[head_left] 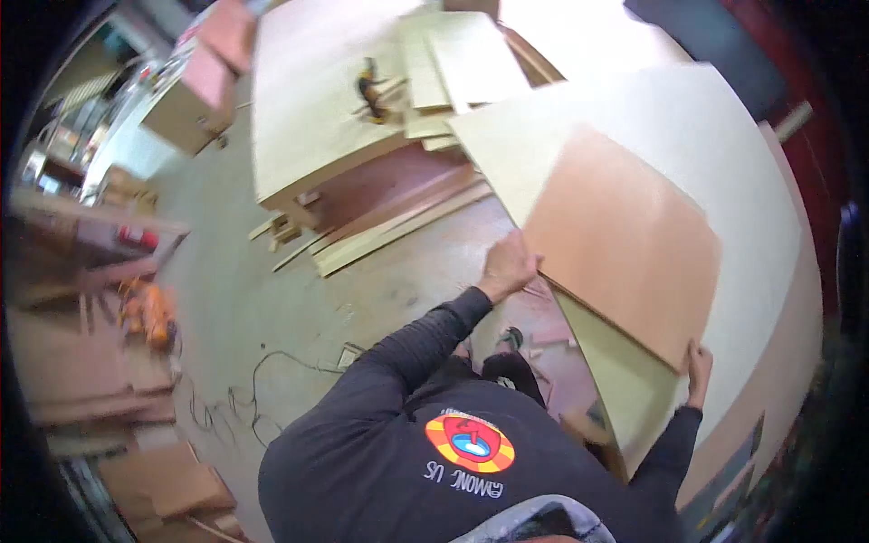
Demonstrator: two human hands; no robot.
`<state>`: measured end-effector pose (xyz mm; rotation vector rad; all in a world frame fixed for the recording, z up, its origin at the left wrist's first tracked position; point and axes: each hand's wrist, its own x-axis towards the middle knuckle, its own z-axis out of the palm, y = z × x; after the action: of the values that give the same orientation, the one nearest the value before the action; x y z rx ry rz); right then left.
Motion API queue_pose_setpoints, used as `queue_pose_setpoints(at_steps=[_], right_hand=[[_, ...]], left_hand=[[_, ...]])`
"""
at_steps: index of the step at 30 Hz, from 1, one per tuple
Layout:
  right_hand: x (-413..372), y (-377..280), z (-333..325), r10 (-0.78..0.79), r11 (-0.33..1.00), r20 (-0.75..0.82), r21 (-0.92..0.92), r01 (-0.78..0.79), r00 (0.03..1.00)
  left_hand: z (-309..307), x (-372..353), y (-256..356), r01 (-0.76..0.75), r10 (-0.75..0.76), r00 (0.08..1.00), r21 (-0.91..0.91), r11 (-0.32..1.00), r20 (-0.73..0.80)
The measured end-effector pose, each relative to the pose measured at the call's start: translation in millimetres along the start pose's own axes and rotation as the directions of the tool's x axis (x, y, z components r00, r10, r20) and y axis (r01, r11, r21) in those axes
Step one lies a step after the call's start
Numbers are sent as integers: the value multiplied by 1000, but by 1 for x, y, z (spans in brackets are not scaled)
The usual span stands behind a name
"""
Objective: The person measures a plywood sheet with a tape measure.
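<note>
A reddish-brown rectangular wooden panel [625, 244] lies flat over a larger pale board [516, 136]. My left hand [509, 267] is closed at the panel's left corner, beside the pale board's edge. At the panel's near right corner, my right hand [699, 369] has its fingers closed round the edge. Part of the pale board shows between the panel and my body.
A pale workbench [317, 109] at the upper left carries a black and yellow tool [369, 90] and stacked boards [475, 59]. Wood strips [398, 231] lie beneath it. A cable [258, 380] trails on the floor; an orange object [148, 314] is at far left.
</note>
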<state>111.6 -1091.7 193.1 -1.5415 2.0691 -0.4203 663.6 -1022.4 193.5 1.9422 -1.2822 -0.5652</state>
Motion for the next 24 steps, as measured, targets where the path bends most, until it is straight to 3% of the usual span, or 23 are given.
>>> queue_pose_setpoints(at_steps=[1,3,5,8,10,11,13,15,20,22,24], right_hand=[[10,6,3,18,996,15,87,-19,1000],[6,3,21,-65,943,-113,317,98,991],[8,7,18,-74,988,-90,128,86,993],[26,12,24,-13,959,-65,283,31,998],[44,11,19,21,974,-179,226,20,984],[57,5,13,33,997,-222,70,-18,975],[73,-13,3,31,997,-255,79,-11,967],[97,-16,3,28,996,-285,85,-4,958],[145,-31,8,-200,975,-182,57,213,963],[169,-41,18,-232,960,-131,129,249,964],[181,-59,24,-266,939,-83,202,277,960]], left_hand=[[4,2,-2,20,-21,999,42,999,28],[2,-2,-5,51,-53,998,94,994,20],[2,-11,3,15,-16,999,-40,999,-38],[7,-12,2,18,-18,999,-14,1000,-31],[14,-17,8,29,-28,999,8,1000,-30],[19,-22,13,46,-46,999,-11,999,-12],[31,-35,23,63,-63,998,-22,998,-10],[39,-53,29,193,-188,979,-60,979,77],[38,-77,33,371,-360,922,-56,927,143],[19,-73,35,468,-346,868,-351,811,357],[40,-58,8,525,-434,837,-266,809,332]])
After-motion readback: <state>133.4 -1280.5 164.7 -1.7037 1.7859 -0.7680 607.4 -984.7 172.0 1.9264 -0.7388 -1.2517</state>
